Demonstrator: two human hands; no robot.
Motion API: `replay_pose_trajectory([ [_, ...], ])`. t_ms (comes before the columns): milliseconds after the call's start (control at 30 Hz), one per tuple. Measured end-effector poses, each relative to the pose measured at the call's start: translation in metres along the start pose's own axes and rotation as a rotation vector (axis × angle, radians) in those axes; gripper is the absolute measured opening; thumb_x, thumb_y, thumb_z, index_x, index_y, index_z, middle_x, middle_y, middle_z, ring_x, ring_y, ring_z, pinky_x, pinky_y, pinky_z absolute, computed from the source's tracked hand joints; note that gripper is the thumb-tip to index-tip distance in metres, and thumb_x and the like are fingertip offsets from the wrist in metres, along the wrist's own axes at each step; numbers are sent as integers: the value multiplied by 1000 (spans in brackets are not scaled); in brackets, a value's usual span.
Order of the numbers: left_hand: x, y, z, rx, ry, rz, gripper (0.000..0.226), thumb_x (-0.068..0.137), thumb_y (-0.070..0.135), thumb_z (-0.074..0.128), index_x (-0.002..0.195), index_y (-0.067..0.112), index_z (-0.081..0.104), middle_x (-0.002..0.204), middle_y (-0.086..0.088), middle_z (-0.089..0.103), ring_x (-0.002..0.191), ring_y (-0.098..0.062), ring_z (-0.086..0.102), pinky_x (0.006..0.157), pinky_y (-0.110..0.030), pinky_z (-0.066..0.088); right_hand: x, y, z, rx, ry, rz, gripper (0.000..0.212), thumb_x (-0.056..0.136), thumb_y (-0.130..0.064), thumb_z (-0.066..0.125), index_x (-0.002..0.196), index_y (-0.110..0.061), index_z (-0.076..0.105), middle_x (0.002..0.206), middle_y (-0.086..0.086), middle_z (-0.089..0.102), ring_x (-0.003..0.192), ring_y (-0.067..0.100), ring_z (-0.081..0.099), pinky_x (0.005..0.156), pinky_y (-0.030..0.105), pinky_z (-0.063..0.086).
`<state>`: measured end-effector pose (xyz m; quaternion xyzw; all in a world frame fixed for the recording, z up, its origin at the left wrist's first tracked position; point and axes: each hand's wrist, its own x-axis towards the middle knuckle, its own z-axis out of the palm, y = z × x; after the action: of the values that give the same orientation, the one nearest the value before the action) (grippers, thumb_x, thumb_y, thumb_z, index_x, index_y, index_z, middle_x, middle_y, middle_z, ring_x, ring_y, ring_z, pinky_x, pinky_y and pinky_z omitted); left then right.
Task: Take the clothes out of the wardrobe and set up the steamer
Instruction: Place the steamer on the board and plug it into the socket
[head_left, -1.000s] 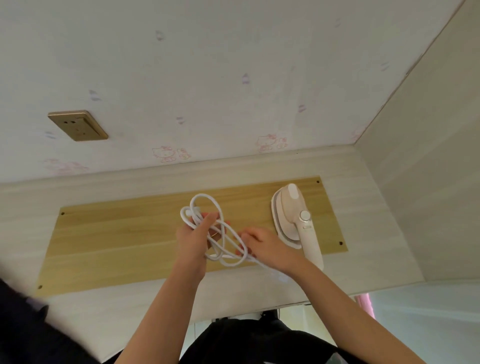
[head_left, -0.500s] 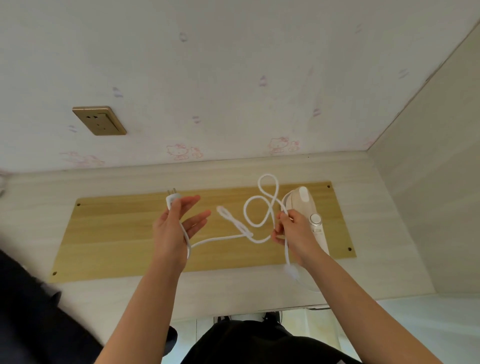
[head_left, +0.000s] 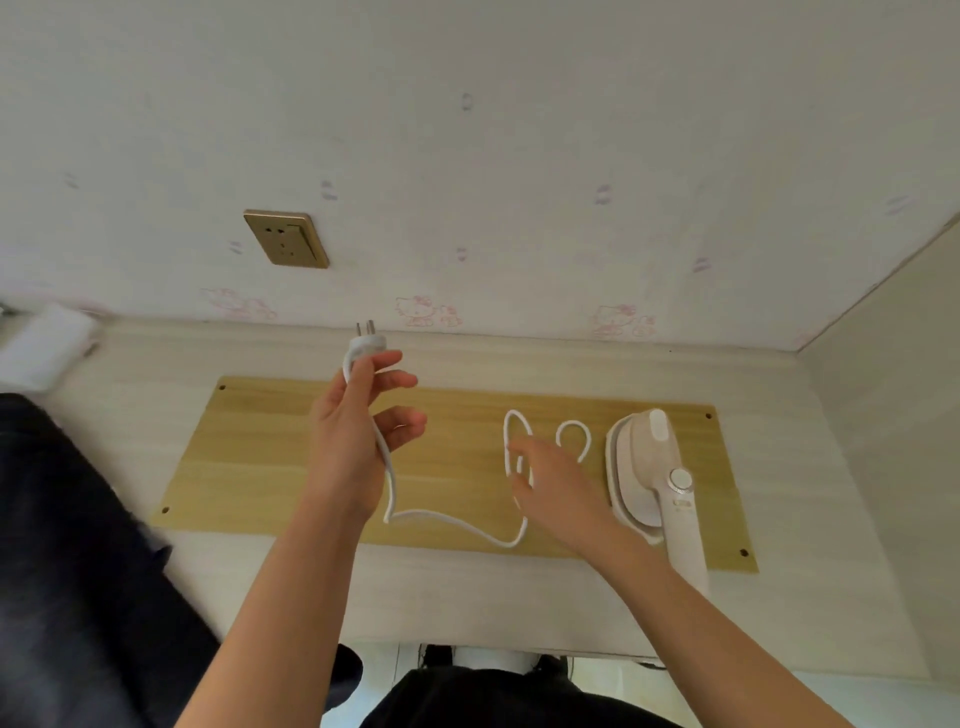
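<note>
While the left hand (head_left: 358, 447) grips the white cord (head_left: 447, 519) just below its plug (head_left: 368, 345), prongs pointing at the wall, the right hand (head_left: 558, 483) hovers with fingers loose and spread over the cord's loops. Motion blur hides whether it touches them. The cream steamer (head_left: 649, 467) lies on a wooden board (head_left: 260, 467) on the table (head_left: 831, 571), partly covered by the right wrist. Dark fabric (head_left: 67, 545) at left is blurred and cut off. A small mark on the steamer's handle is unreadable.

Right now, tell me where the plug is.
Head view, left of centre: the plug is in the left hand, below and right of the wall socket.
</note>
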<state>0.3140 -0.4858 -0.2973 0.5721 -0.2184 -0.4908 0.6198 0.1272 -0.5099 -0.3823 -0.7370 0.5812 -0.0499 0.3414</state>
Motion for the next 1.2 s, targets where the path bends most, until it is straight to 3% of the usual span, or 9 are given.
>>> replay_pose_trajectory([
  [233, 12, 42, -37, -64, -94, 48, 33, 101, 34, 42, 111, 12, 65, 80, -1, 64, 48, -17, 53, 49, -26, 47, 12, -82, 52, 164, -317, -215, 47, 94, -22, 52, 139, -14, 43, 136, 4, 52, 123, 20, 50, 97, 26, 36],
  [300, 18, 53, -53, -51, -116, 75, 34, 102, 33, 41, 111, 11, 65, 80, -2, 63, 47, -18, 53, 49, -27, 47, 16, -95, 65, 205, -350, -219, 35, 96, -27, 49, 128, -15, 53, 115, 4, 61, 103, 17, 58, 84, 28, 41],
  [367, 24, 62, -70, -13, -127, 108, 34, 101, 33, 41, 111, 11, 65, 80, -2, 63, 46, -19, 51, 50, -27, 46, 21, -106, 75, 231, -367, -231, 24, 98, -27, 46, 106, -13, 63, 83, -1, 58, 73, 13, 51, 68, 28, 40],
  [467, 34, 74, -96, 53, -151, 145, 33, 101, 31, 42, 113, 12, 65, 83, -3, 63, 48, -19, 51, 53, -27, 46, 29, -117, 84, 221, -325, -243, 27, 100, -26, 41, 99, -15, 65, 69, -11, 48, 60, 8, 42, 57, 22, 34],
  [633, 50, 86, -133, 84, -153, 163, 29, 100, 23, 46, 111, 8, 67, 85, -5, 66, 59, -19, 54, 63, -29, 50, 50, -125, 94, 113, -229, -180, 30, 102, -24, 36, 102, -14, 65, 72, -18, 47, 64, 4, 44, 57, 12, 32],
  [767, 62, 89, -157, 83, -114, 139, 35, 102, 26, 39, 106, 6, 68, 87, -9, 70, 68, -21, 61, 76, -38, 54, 62, -125, 105, 45, -234, -124, 29, 102, -24, 34, 96, -18, 62, 73, -16, 49, 76, 18, 54, 68, 29, 40],
  [967, 66, 81, -174, 329, -72, 189, 25, 100, 20, 46, 102, 11, 70, 85, -7, 74, 71, -22, 67, 69, -29, 56, 80, -137, 109, -116, -234, -143, 27, 99, -23, 40, 103, -13, 65, 104, 6, 66, 98, 25, 60, 82, 33, 45],
  [1067, 65, 75, -176, 396, -47, 220, 26, 99, 17, 50, 88, 19, 74, 88, -3, 75, 66, -23, 68, 69, -32, 57, 91, -161, 92, 0, -131, -154, 27, 98, -21, 45, 115, -12, 64, 116, 5, 67, 108, 21, 60, 92, 29, 45],
  [1200, 62, 69, -177, 417, -86, 222, 24, 98, 14, 51, 91, 16, 73, 89, -1, 74, 62, -22, 67, 67, -33, 59, 96, -205, 57, 524, -19, -143, 24, 97, -14, 48, 116, -12, 63, 104, 5, 72, 99, 17, 67, 92, 33, 52],
])
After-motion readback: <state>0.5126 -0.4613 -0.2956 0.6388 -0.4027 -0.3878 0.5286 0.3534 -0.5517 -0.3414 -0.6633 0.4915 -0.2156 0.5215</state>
